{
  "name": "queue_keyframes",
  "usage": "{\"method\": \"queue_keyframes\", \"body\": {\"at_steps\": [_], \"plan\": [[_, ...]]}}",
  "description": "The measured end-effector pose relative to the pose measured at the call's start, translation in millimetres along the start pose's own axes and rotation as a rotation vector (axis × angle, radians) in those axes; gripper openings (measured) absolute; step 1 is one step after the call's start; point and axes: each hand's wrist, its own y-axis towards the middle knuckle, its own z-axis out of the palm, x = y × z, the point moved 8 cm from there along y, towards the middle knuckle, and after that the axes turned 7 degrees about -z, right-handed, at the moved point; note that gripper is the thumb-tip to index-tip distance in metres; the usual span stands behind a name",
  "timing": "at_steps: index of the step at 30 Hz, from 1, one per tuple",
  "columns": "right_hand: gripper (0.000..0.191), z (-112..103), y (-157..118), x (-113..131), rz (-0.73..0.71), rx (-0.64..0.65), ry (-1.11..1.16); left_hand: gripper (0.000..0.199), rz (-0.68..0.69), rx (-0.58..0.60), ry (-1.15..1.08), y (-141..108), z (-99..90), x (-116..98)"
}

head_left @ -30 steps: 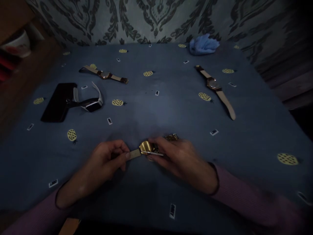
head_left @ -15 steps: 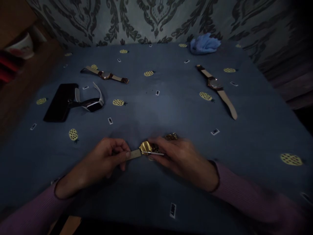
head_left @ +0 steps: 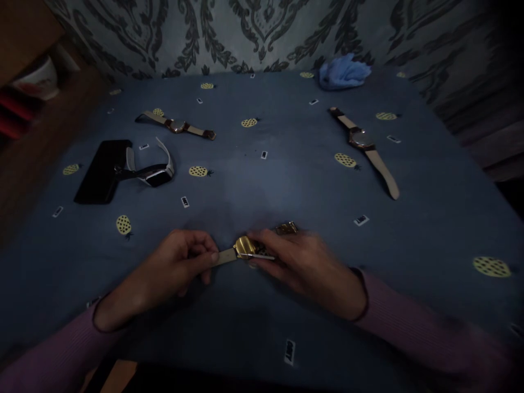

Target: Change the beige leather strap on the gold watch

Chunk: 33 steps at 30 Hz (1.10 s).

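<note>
A wristwatch (head_left: 244,247) lies with its shiny gold case back facing up, between my two hands. My left hand (head_left: 182,262) is closed, its thumb and fingers pinching the pale strap (head_left: 225,257) on the watch's left side. My right hand (head_left: 303,265) is closed around a thin, light-coloured metal tool (head_left: 262,256), whose tip touches the lower edge of the case. Its index fingertip rests at the right side of the case. Beyond those fingers, a gold-toned bracelet end (head_left: 287,228) shows; the part between is hidden by my right hand.
Two strapped watches lie farther off, one at left (head_left: 177,126) and one at right (head_left: 361,138). A smartwatch (head_left: 159,177) sits against a black phone (head_left: 102,172). Near the wall is a crumpled blue cloth (head_left: 344,72). A patterned cloth (head_left: 262,191) covers the table.
Both hands, the watch and the tool hold nearly the same places. The whole view has shifted very slightly.
</note>
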Motion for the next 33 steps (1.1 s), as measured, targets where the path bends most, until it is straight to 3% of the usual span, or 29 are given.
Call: {"method": "queue_keyframes", "body": {"at_steps": [33], "plan": [[0.025, 2.7, -0.7, 0.4, -0.011, -0.003, -0.057, 0.028, -0.048, -0.001, -0.008, 0.0, -0.7, 0.4]]}}
